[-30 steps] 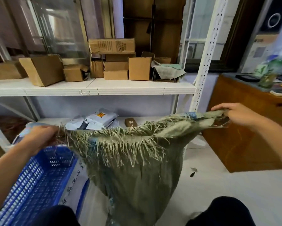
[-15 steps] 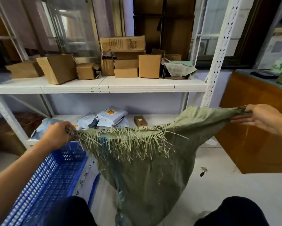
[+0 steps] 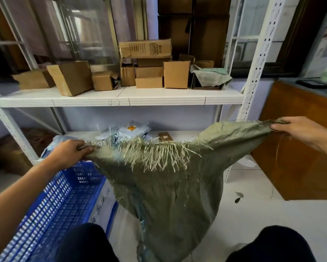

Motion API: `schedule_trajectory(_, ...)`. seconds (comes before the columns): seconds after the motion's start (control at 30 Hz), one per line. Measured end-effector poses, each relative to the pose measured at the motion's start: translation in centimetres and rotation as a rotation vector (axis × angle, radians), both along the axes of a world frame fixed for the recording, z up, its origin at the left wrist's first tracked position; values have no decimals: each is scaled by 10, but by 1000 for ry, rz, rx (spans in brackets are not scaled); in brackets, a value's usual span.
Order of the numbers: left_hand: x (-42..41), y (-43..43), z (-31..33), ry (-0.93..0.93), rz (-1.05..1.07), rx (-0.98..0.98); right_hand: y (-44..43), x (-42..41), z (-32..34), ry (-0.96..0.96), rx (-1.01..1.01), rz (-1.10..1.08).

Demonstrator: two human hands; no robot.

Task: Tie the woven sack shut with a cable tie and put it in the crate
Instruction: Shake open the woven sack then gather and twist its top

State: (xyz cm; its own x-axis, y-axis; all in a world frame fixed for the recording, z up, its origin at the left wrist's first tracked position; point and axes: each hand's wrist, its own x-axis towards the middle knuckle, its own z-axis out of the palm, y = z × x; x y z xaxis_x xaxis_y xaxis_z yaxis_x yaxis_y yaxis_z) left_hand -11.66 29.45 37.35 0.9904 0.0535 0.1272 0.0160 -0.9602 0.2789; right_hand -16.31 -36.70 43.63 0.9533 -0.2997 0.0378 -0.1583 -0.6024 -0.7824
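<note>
Though pinched at its mouth corners by left hand [image 3: 72,150] and right hand [image 3: 298,130], hangs between them, seemingly soft, light; gather woven sack [image 3: 168,195] below frayed fringe; blue crate [image 3: 60,195] under left hand.

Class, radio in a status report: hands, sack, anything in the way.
Left hand and right hand each grip a corner of the frayed green woven sack, mouth untied. No cable tie in view. Blue plastic crate sits left of it.
</note>
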Motion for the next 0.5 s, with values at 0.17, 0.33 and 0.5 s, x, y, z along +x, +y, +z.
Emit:
schedule_trajectory(0.17, 8, -5, -6, -7, 64, -319, 32, 0, 0, -67, 332, -137)
schedule_trajectory(0.33, 10, -35, -16, -45, 226, -1165, 43, 19, -28, -206, 563, -241)
schedule_trajectory(0.5, 15, -47, -34, -132, 291, -937, 90, 15, -37, -131, 537, -202)
